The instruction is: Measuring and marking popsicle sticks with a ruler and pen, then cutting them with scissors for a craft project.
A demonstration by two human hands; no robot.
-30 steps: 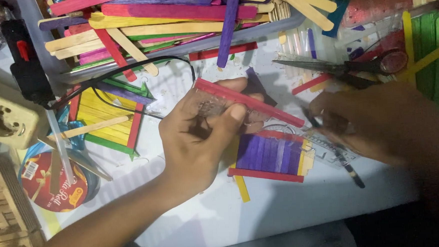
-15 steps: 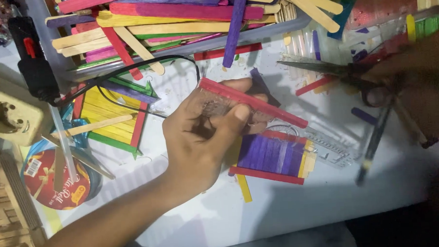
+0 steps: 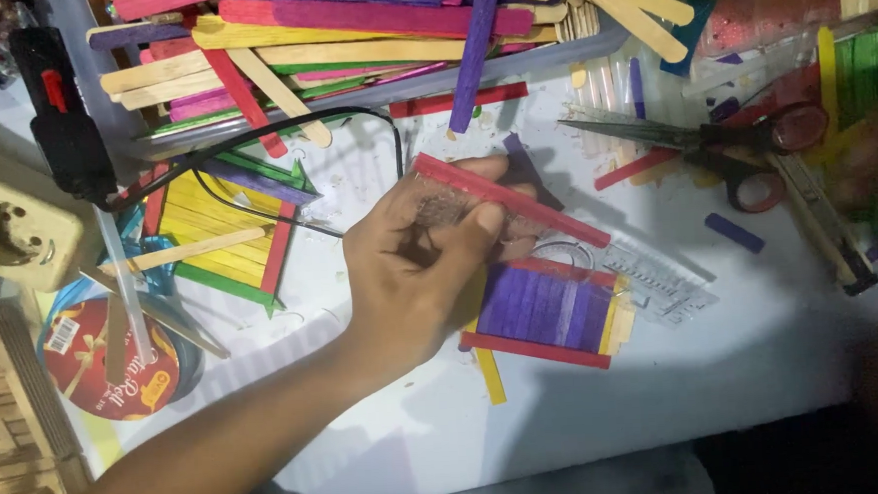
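I note my left hand [image 3: 415, 268] pinching the red stick [image 3: 512, 200] above the purple panel [image 3: 547, 306], mid-counter [image 3: 668, 405]; my right hand has withdrawn, blurred at the counter's right edge, state undeterminable.

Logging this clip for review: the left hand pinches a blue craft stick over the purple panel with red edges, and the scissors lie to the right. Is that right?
Not quite: the stick in the left hand is red, not blue, as the head view shows. The rest holds: the hand pinches it over the purple panel with red edges, and the scissors lie to the right.
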